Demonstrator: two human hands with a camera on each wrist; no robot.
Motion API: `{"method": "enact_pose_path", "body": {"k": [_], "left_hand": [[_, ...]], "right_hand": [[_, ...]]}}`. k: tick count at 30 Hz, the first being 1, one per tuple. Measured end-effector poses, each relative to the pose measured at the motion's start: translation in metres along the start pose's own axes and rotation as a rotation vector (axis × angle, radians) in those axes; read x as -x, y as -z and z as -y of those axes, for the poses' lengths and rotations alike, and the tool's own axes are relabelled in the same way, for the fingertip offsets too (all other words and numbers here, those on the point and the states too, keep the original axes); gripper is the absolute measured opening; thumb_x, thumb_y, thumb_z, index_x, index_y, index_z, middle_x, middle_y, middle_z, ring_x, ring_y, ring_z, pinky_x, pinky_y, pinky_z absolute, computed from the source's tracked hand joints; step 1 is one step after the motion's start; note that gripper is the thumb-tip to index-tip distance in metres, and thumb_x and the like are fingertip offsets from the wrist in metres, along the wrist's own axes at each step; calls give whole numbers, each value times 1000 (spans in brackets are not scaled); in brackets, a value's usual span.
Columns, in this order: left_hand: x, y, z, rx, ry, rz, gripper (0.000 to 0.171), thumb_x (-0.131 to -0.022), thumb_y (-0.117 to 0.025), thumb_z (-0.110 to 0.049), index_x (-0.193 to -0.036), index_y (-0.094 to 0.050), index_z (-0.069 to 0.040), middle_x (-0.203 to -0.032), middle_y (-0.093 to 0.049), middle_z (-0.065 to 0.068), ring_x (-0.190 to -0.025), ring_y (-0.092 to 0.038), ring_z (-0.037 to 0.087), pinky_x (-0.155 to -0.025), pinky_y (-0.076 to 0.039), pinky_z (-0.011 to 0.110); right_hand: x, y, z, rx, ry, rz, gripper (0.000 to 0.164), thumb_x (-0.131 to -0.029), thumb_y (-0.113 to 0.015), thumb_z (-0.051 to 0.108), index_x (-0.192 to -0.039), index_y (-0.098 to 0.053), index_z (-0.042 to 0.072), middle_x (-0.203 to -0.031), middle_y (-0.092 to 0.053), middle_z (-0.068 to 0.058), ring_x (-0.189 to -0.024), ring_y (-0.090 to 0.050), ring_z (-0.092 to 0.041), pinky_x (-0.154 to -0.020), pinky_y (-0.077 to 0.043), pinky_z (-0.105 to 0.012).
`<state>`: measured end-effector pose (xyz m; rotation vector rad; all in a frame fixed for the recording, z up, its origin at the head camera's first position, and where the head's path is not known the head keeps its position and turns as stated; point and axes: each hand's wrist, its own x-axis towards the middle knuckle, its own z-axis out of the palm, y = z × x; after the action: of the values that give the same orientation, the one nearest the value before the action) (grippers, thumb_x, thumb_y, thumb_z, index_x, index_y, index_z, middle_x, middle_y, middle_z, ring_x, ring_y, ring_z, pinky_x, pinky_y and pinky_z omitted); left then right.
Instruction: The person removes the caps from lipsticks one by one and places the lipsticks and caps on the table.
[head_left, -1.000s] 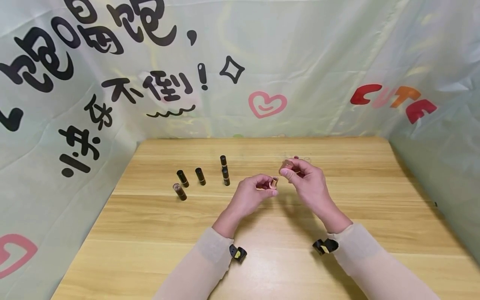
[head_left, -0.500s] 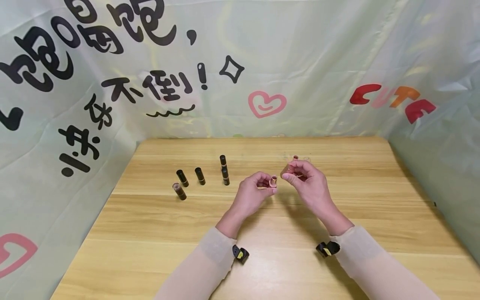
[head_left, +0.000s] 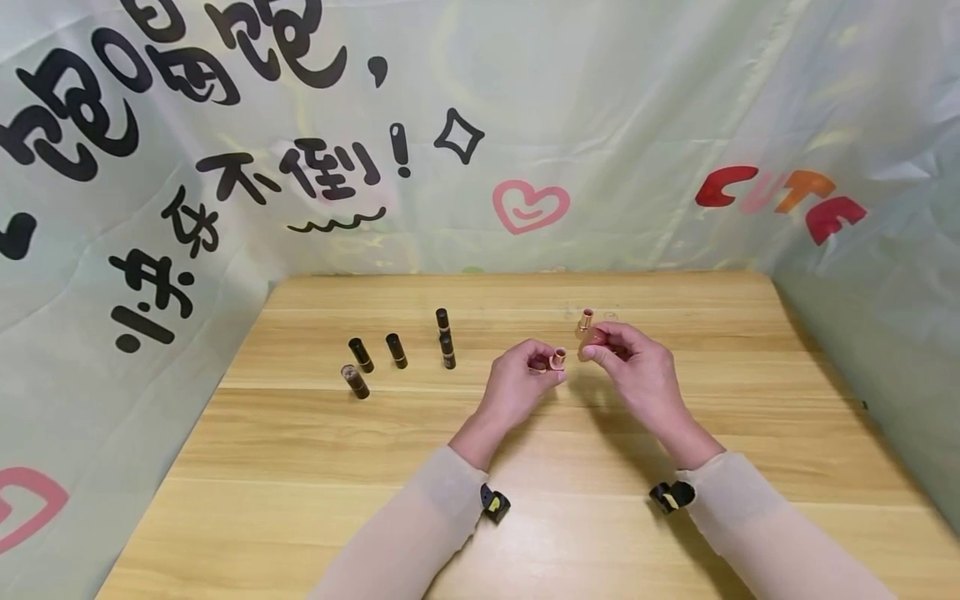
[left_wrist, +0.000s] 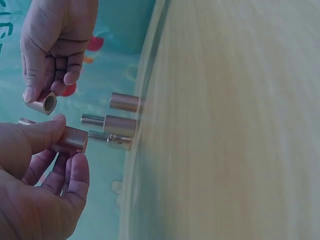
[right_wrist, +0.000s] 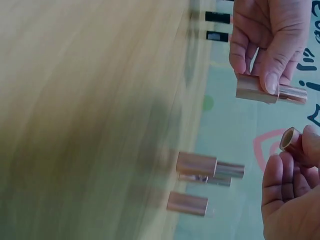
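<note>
Between thumb and fingers, my left hand [head_left: 517,385] pinches a rose-gold lipstick tube base [right_wrist: 250,89]. Its narrower shiny inner sleeve points upward. My right hand [head_left: 636,375] pinches a hollow rose-gold lipstick cap [left_wrist: 44,104] by its side, with the open end showing. Cap and base are held close together above the table, with a gap between them. Just behind my right hand, another uncapped rose-gold tube [head_left: 586,321] stands on the table. The left wrist view shows a second uncapped tube [left_wrist: 120,125] beside it and a plain rose-gold cylinder [left_wrist: 125,102].
On the left of the wooden table [head_left: 337,517] stand several black lipstick tubes with thin gold bands, such as this black tube [head_left: 397,351]. One dark tube [head_left: 356,382] has a patterned, lighter top. A printed fabric backdrop [head_left: 630,108] rises behind and along both sides.
Both hands have shifted slightly right, still holding the cap and tube base. The standing rose-gold tube behind my right hand shows more fully. The view has shifted slightly.
</note>
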<state>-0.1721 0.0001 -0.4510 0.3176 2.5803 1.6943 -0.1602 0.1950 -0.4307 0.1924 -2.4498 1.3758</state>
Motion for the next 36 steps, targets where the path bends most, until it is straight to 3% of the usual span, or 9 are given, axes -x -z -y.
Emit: {"method": "enact_pose_path", "body": {"k": [5,11,16,20,28,36], "left_hand": [[-7,-11,-4,-71,-9,-14,21,-90,-86,-13,-108,-75,-12,-98,-74,-3,-89,-67,7,-82,-57,22],[-16,-26,-10,-139,-20,5,21,-89,-86,-14,-105,-73,-13,-94,-74,-5,-86,-67,4,-78,-55,19],[-21,-36,-13,-177,13,24,21,-89,-86,-16,-103,-70,-16,-93,-73,-8,-84,-65,2,-76,-55,19],[-25,-43,-14,-189,28,36,21,-89,-86,-15,-101,-70,-17,-92,-72,-9,-82,-64,1,-74,-54,19],[-30,-53,-11,-275,51,81,21,-90,-86,-17,-100,-69,-18,-88,-69,-10,-78,-61,2,-70,-52,19],[-33,-57,-11,-325,29,95,20,-91,-86,-17,-98,-67,-18,-88,-69,-10,-78,-61,2,-70,-51,18]], "right_hand": [[-1,8,-7,93,39,-27,31,-92,-83,15,-119,-75,2,-100,-79,-13,-86,-64,6,-74,-49,-4],[0,20,-16,206,27,-17,28,-93,-82,15,-116,-70,3,-100,-78,-12,-87,-69,-14,-72,-46,-7],[1,29,-25,287,-2,52,26,-95,-81,16,-113,-65,4,-99,-77,-13,-89,-73,-29,-77,-57,-33],[0,35,-32,350,-33,105,25,-95,-80,15,-110,-64,4,-98,-75,-14,-88,-72,-31,-81,-56,-51],[-2,39,-45,439,-72,174,20,-94,-81,15,-100,-64,6,-89,-72,-9,-80,-69,-27,-75,-53,-48],[-4,36,-47,448,-88,221,20,-93,-82,16,-98,-64,7,-88,-72,-7,-80,-68,-25,-75,-53,-46]]}}
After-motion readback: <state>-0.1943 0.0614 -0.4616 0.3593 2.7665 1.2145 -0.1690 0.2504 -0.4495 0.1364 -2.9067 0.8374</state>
